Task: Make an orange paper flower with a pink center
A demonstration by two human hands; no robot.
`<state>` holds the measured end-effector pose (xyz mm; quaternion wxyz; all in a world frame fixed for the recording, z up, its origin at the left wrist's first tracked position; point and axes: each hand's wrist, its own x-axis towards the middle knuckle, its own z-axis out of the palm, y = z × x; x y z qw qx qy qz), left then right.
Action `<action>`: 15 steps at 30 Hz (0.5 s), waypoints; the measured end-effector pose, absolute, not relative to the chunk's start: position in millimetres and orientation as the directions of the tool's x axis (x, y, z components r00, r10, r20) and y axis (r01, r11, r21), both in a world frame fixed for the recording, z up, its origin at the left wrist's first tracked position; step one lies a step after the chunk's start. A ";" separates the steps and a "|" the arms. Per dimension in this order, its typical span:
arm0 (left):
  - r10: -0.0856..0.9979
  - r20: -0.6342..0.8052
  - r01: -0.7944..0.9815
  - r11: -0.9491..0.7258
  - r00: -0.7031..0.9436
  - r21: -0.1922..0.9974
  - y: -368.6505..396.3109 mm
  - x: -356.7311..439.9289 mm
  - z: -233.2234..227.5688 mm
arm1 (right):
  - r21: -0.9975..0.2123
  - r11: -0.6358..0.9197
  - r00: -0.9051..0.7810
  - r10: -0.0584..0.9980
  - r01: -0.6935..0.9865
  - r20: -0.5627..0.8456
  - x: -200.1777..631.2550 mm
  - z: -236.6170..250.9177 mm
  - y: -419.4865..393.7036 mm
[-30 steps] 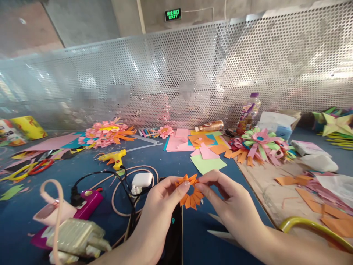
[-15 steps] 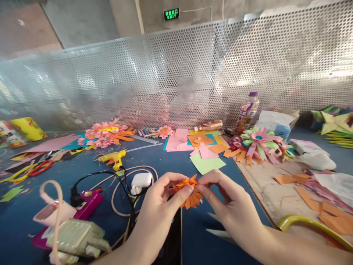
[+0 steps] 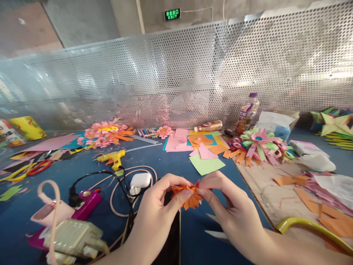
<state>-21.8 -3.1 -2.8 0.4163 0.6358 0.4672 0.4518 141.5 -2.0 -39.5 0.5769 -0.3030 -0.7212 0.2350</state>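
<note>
Between my two hands is a small orange paper flower with pointed, fringed petals, held above the table. My left hand pinches its left side, thumb across the front and fingers behind. My right hand pinches a petal at its upper right between thumb and forefinger. Under my right hand lie the pale blades of scissors; a yellow handle shows by my right forearm. A dark flat object, perhaps a phone, lies below my left hand.
To the left are a yellow glue gun, a white earbud case, cables and a magenta power strip. Coloured paper, finished flowers, bottles and orange scraps lie behind and right. A perforated metal screen stands behind.
My fingers have shifted slightly on the orange paper flower, and its upper petals are pressed lower. Both hands keep hold of it in nearly the same place.
</note>
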 end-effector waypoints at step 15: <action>0.985 0.129 0.193 -0.150 0.117 0.970 -4.7 -22.4 -3.8 | -0.764 0.630 -0.203 0.774 0.142 0.600 138.6 -42.9 -2.6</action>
